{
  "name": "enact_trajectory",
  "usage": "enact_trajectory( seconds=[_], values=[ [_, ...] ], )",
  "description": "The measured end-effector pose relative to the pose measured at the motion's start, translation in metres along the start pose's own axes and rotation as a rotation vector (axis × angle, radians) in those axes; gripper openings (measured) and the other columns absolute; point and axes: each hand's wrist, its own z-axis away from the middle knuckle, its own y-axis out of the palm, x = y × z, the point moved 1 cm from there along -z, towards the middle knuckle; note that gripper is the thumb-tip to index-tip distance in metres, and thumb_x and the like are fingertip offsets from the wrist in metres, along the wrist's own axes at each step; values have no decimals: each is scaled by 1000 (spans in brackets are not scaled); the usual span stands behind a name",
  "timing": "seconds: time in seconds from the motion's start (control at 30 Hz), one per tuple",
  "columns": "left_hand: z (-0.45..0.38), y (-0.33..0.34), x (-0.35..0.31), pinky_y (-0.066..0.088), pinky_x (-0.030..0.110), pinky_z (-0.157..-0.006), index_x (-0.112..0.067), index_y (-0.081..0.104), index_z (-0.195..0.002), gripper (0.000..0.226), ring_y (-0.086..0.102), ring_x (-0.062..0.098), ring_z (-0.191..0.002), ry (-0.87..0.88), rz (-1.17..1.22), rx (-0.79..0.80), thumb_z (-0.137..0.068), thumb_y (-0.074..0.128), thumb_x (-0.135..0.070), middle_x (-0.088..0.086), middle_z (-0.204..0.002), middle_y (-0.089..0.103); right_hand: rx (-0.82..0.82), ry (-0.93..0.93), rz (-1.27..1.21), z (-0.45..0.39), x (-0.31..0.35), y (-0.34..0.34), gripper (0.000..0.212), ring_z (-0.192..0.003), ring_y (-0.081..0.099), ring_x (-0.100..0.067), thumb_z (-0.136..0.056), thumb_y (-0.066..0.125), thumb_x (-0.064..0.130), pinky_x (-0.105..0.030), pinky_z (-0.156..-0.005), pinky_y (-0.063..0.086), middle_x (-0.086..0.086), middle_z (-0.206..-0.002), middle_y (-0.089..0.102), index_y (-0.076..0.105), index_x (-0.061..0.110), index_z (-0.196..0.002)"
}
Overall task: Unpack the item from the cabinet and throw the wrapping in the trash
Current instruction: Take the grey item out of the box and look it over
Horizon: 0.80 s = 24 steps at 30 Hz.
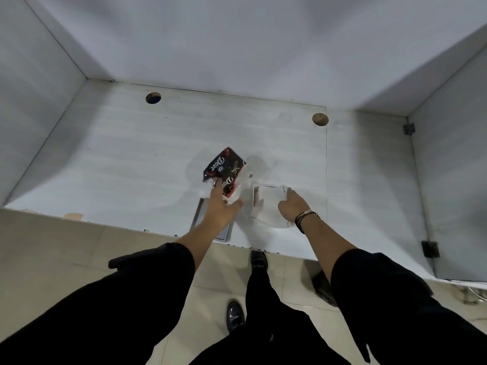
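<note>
On the cabinet shelf (118, 154), the left hand (220, 206) reached open-fingered, touching the dark packet (224, 167) at its 12 o'clock; the right hand (292, 206) pinched the clear wrapping (266, 212)

Snack packet (225, 171) mid-frame on cabinet shelf (118, 154), clear wrapping (266, 206) just right, two holes (153, 98) above.
</note>
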Motion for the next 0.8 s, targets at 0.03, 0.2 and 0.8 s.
enact_trajectory(
  seconds=[0.03, 0.2, 0.8],
  values=[
    [-4, 7, 3, 47, 27, -104, -21, 25, -161, 89, 45, 14, -133, -7, -32, 43, -90, 77, -16, 0, -152, 40, 13, -7, 12, -5, 1, 3, 50, -111, 59, -35, -94, 46, 16, -33, -82, 45, -18, -128, 59, 45, 6, -143],
    [-17, 33, 11, 52, 30, -97, -20, 8, -165, 111, 39, 26, -146, -10, -194, 151, -81, 80, -4, 7, -164, 24, 18, -59, 69, -14, 7, 16, 39, -93, 50, -31, -95, 45, 7, -33, -78, 38, -19, -108, 53, 39, -2, -132],
    [-33, 59, -7, 51, 33, -98, -18, 11, -165, 103, 52, 29, -136, -90, -378, 41, -82, 70, -4, 7, -166, 27, -258, -472, 962, -29, -27, 13, 38, -119, 50, -34, -84, 64, 16, -44, -92, 45, -10, -139, 51, 64, 11, -122]
  ],
)
